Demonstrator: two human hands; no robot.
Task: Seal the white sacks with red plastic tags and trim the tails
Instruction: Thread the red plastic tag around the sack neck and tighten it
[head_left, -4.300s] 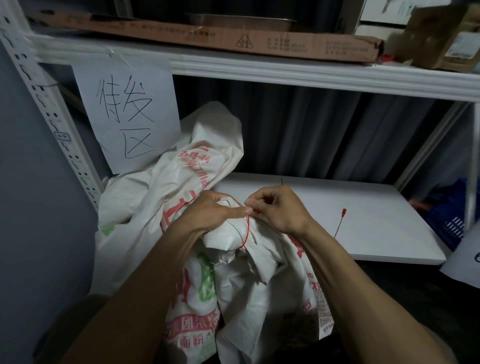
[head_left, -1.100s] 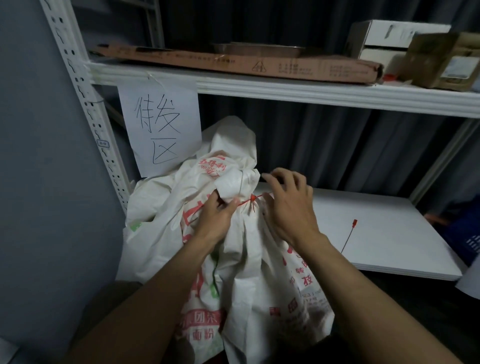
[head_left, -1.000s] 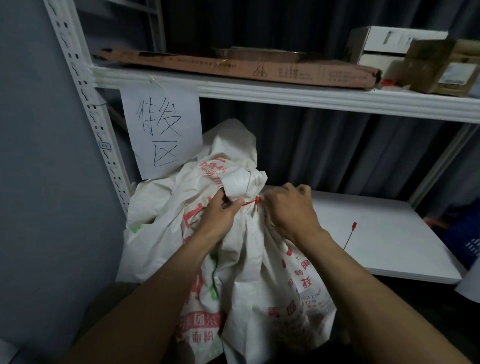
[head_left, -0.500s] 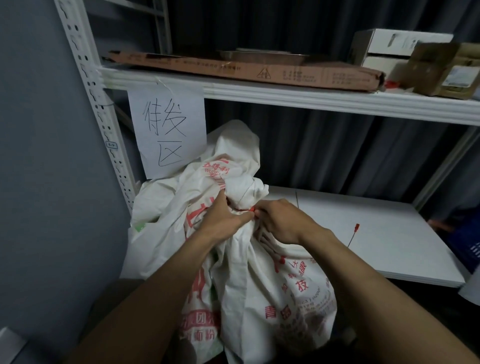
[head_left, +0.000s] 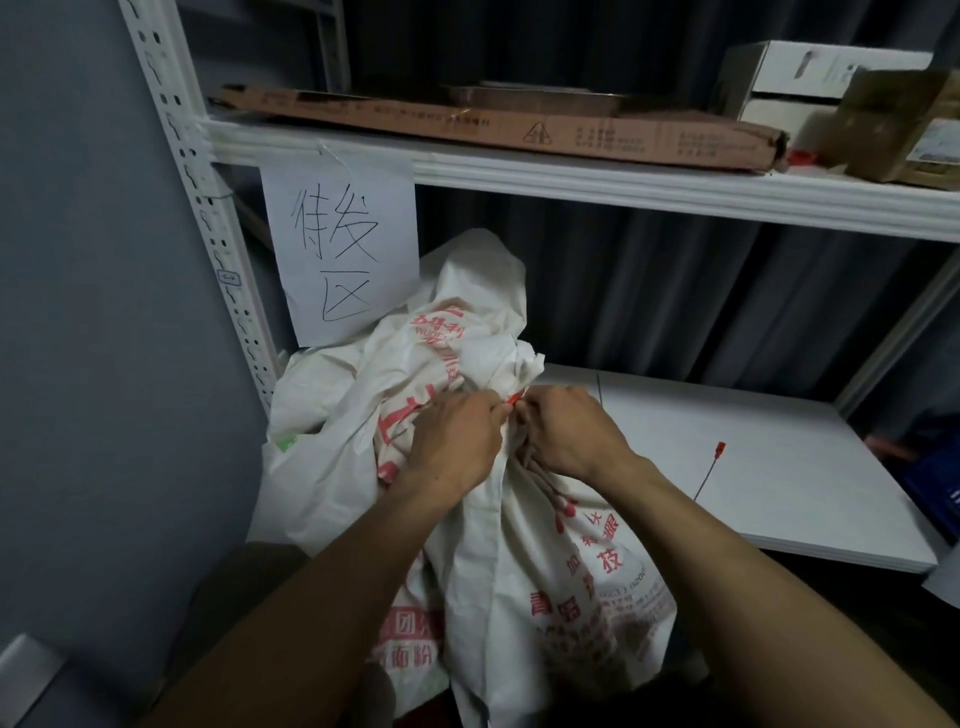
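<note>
Head view: both hands (head_left: 457, 441) pinch red tag (head_left: 513, 399).

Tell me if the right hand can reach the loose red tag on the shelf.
Probably yes: the loose tag lies on open shelf right of the right hand, nothing between.

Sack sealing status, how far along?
Done: front sack neck gathered, red tag on it. In hand: left hand and right hand pinch the tag, apparently cinching. Left: trimming its tail; a spare tag lies on the shelf, maybe for the rear sack.
</note>
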